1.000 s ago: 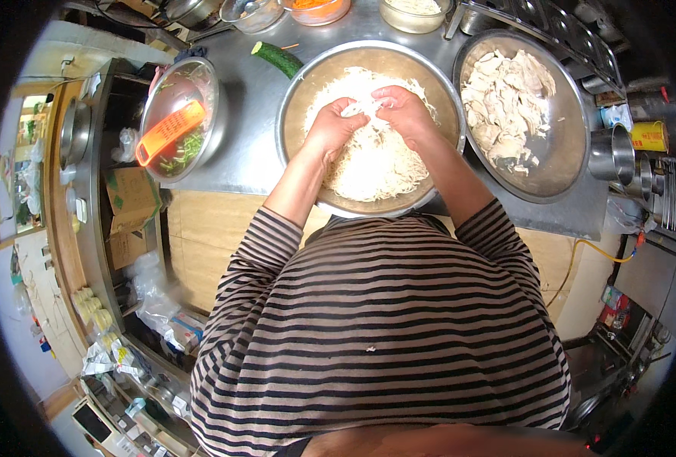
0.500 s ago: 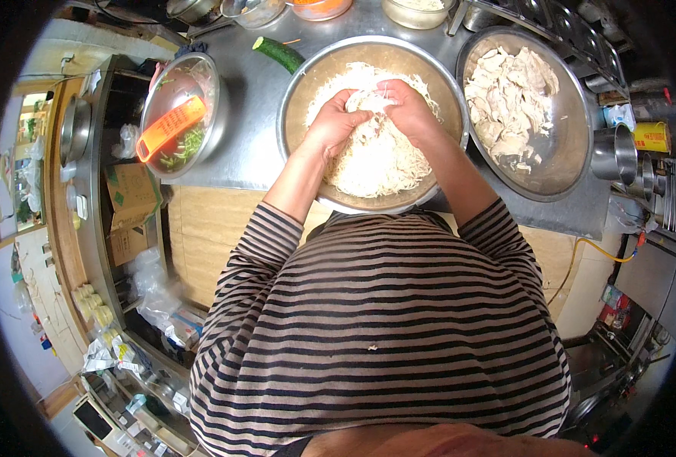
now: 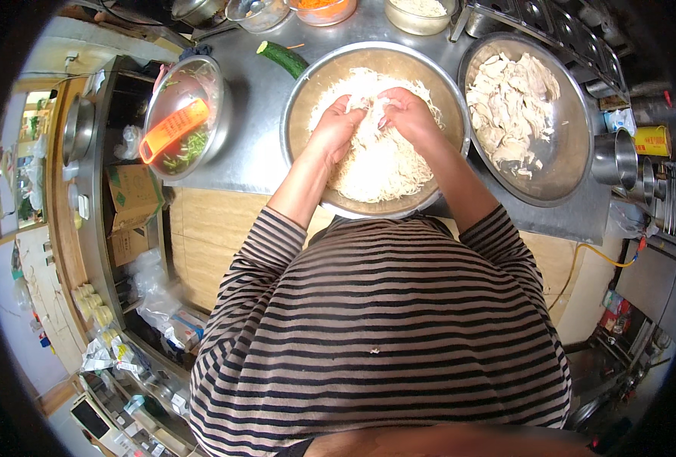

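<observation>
Over a wide metal bowl [image 3: 288, 122], both my hands are closed in a pinch, a short gap between them. My left hand [image 3: 336, 128] pinches a small piece of pale cooked meat, which looks like chicken, largely covered by the fingers. In the fingertips of my right hand [image 3: 410, 118] is another bit of the meat, partly hidden. Below them, a heap of fine pale shreds [image 3: 383, 175] fills much of the bowl. To the right, larger torn pieces of the pale meat [image 3: 505, 99] lie in a second big metal bowl [image 3: 559, 164].
At left, a steel bowl [image 3: 220, 114] holds an orange-framed grater [image 3: 176, 129] and green shreds [image 3: 189, 152]. A cut cucumber [image 3: 282, 58] lies behind the middle bowl. Bowls of orange shreds [image 3: 321, 11] and pale food [image 3: 420, 7] stand at the back. Metal pots [image 3: 616, 160] are at right.
My hands have moved apart from the piece they held together, leaving a gap between the fingertips. The whole view has shifted slightly.
</observation>
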The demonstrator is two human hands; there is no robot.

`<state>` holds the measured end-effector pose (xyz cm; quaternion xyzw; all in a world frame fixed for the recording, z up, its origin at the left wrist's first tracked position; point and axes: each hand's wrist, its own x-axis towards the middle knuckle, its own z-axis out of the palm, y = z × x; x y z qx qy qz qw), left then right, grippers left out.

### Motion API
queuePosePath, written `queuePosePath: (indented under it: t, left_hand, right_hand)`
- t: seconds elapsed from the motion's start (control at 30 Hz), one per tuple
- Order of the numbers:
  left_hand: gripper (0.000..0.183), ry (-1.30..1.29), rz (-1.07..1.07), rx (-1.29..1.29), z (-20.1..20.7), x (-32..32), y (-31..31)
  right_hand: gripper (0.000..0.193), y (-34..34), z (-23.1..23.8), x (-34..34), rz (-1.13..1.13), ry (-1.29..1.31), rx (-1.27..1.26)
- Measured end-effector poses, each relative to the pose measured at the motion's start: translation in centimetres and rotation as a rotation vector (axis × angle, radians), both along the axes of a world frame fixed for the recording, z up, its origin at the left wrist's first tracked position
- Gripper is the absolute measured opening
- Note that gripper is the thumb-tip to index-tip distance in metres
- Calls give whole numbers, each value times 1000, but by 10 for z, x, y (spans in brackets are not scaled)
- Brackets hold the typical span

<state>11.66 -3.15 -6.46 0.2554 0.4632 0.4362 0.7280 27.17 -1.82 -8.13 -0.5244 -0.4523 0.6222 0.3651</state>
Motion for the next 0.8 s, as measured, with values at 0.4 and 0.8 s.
queuePosePath:
  t: [0.4,0.8]
  left_hand:
    - [35,-12,-67,64,2,-3,0]
    - [37,960,-315,602,-29,-30,10]
  right_hand:
    - [38,-2,-4,-2,39,-142,247]
    - [46,-3,5,17,273,-613,493]
